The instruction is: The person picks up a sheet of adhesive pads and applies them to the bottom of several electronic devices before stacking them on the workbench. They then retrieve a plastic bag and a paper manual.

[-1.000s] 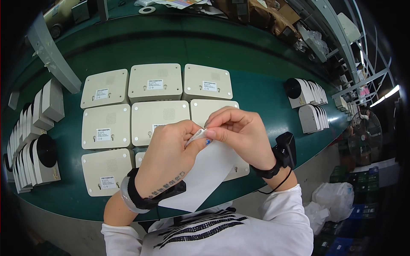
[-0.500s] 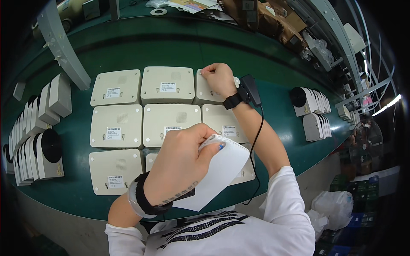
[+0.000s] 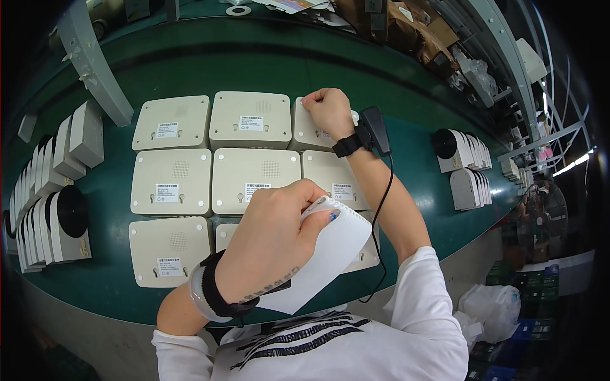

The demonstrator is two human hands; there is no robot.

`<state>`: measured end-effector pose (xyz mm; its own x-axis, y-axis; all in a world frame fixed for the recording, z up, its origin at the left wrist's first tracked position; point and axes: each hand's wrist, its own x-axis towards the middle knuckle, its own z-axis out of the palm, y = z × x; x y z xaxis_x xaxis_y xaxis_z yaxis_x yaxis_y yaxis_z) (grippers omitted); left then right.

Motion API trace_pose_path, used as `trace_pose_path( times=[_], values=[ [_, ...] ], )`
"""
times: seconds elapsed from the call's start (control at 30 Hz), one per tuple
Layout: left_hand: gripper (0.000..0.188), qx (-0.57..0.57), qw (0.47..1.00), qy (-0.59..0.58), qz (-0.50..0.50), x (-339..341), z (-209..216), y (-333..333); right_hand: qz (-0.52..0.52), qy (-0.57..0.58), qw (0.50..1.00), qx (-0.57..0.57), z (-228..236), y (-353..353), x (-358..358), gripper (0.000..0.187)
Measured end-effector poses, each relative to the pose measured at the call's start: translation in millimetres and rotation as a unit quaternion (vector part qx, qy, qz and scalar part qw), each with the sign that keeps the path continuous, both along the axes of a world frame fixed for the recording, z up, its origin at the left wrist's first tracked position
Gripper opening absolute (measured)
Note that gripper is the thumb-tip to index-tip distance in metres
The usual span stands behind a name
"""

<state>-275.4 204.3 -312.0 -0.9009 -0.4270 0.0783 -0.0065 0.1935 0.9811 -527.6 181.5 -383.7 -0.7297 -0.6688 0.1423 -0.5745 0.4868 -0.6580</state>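
Cream plastic boxes [image 3: 171, 178] lie face down in three rows, each with a white label, a dotted grille and keyhole slots; small round pads show at several corners. My left hand [image 3: 267, 232] pinches a white sheet [image 3: 327, 257], bent over at the top, with small round bumps along its edge. It hovers over the near rows and hides parts of them. My right hand [image 3: 332, 114] is closed, thumb and fingertips together at the far left corner of the far right box [image 3: 301, 130]. Whatever those fingertips hold is hidden.
Upright white units with black discs [image 3: 71, 213] stand at the left, and similar ones [image 3: 467, 152] at the right. A grey post [image 3: 95, 70] rises at the back left. From the right wrist's black device [image 3: 373, 130] a black cable [image 3: 386, 216] hangs. A tape roll [image 3: 238, 11] lies far back.
The view has shifted slightly, so the boxes sit a little higher in it. My right fingertips stay at the same box's corner. My left hand keeps hold of the sheet.
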Motion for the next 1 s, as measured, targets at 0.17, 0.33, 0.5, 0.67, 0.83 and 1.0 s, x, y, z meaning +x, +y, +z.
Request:
trace_pose_path(
  times=[0.17,0.33,0.5,0.67,0.83,1.0],
  values=[
    [0.013,0.007,0.998,-0.057,-0.031,1,4,-3,0.0,0.015,1.0,0.005,-2,0,-4,0.021],
    [0.012,0.0,0.998,-0.058,-0.032,0,3,-4,-0.022,-0.007,1.0,0.008,-7,-4,-17,0.031],
    [0.009,0.005,0.997,-0.067,-0.038,0,5,-5,-0.009,0.021,0.999,0.027,0,4,-11,0.042],
    [0.009,0.024,0.998,-0.052,0.001,9,11,-15,0.166,-0.399,0.875,-0.217,45,92,35,0.041],
    [0.01,0.069,0.997,-0.019,0.028,11,15,-19,0.264,-0.406,0.838,-0.25,64,164,89,0.04],
    [0.015,0.085,0.995,0.006,0.043,13,22,-12,0.182,-0.301,0.902,-0.248,67,177,105,0.041]
  ],
)
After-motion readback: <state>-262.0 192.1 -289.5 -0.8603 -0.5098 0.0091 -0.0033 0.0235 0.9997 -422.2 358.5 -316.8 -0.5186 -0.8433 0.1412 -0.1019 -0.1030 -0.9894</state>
